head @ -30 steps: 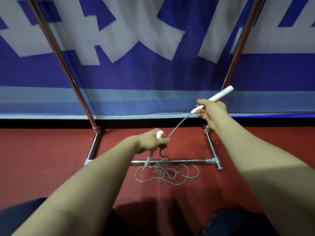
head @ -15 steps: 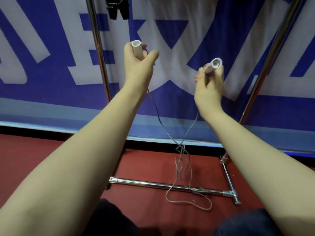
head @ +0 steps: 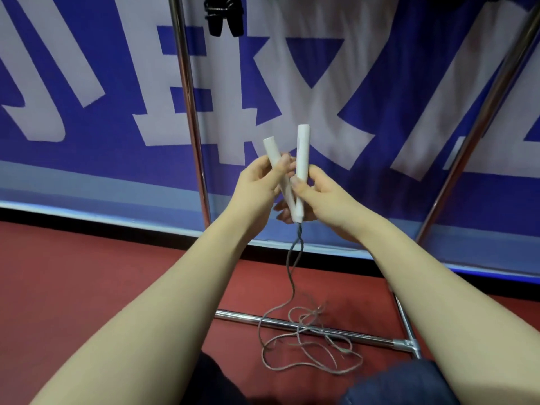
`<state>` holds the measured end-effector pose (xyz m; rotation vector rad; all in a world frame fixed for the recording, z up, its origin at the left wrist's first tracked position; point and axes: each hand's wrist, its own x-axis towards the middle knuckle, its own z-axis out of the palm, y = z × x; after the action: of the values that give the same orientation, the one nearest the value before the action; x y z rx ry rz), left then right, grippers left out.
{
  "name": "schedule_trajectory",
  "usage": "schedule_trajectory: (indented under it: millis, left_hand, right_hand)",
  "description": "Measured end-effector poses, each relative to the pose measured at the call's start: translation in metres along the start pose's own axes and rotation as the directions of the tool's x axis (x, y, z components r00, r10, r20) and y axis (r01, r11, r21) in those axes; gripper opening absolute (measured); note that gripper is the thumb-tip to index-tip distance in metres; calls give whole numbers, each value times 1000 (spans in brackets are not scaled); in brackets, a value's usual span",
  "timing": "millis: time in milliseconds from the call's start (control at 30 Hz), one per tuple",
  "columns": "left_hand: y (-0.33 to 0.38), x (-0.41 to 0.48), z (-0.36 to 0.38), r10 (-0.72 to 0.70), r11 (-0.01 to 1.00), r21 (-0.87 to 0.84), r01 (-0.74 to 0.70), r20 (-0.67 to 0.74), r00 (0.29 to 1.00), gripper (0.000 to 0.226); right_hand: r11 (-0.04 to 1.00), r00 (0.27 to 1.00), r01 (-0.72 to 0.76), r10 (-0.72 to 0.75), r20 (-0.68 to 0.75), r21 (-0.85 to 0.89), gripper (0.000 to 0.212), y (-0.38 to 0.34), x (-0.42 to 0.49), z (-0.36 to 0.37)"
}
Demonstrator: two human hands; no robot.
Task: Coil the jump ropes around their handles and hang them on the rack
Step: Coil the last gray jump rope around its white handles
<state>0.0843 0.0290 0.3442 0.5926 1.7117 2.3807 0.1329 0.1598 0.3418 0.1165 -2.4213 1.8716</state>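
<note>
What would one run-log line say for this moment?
stage: coiling not begun | left hand: holds left handle | right hand: holds right handle | cord: loose on floor

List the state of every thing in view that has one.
Left handle, held by left grip, tilted left.
Right handle, held by right grip, near upright, lower end against left handle.
Cord, uncoiled, hanging to a loose heap across the rack base.
Black rope, bundled, hanging beside the rack pole.
</note>
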Motion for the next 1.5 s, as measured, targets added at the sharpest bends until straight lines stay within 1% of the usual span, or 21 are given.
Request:
schedule_trajectory:
  millis: [100,200,333,433,533,633,700,767,900,1000,1200,1333,1433,1500]
  left_hand:
    - [-3,-5,-2,-4,1000,17,3,5,1000,29]
    - [-5,-7,-2,-17,994,104,16,14,1000,34]
    - [-6,-12,3,-14,998,58,10,58,998,33]
    - [-5,-14,7,9,997,70,-14,70,998,32]
    - [-3,-17,12,-7,998,67,2,84,996,30]
    - [-3,-19,14,-15,998,69,9,79,997,24]
    - [-2,-20,15,3,997,73,-9,72,997,23]
    - [-2,-20,16,17,996,86,-22,63,998,26]
    - [-5,-19,16,1,997,72,-3,33,999,34]
    - [-6,-17,16,7,998,57,-8,24,1000,33]
    - [-8,-16,16,26,996,81,-27,21,999,29]
    - [-7,-18,18,27,997,68,-29,20,999,24]
    - [-4,-18,19,14,997,78,-16,25,1000,29]
    - [-4,-16,20,-9,998,65,7,33,999,39]
  right_hand:
    - [999,994,-41,43,96,-21,19,-3,-6,-3]
    - [997,987,-76,80,142,-28,23,-1,-10,-6]
    - [999,987,-50,52,150,-17,21,-4,-16,-9]
    - [999,988,-34,34,153,-1,24,-6,-20,-11]
    - [1000,987,-24,22,160,10,26,-8,-21,-12]
    - [1000,987,-19,15,161,25,27,-9,-22,-14]
    - [1000,987,-13,9,163,24,23,-9,-23,-15]
    - [1000,986,-15,11,166,27,20,-8,-23,-15]
    - [998,980,-36,26,197,48,22,-5,-22,-14]
    - [998,978,-37,26,209,50,23,-3,-21,-15]
    - [997,980,-57,46,192,51,26,0,-20,-17]
    - [1000,986,-29,28,165,6,27,2,-16,-16]
    - [999,989,18,-22,150,29,27,1,-14,-13]
    - [997,995,44,-49,92,56,26,-1,-12,-12]
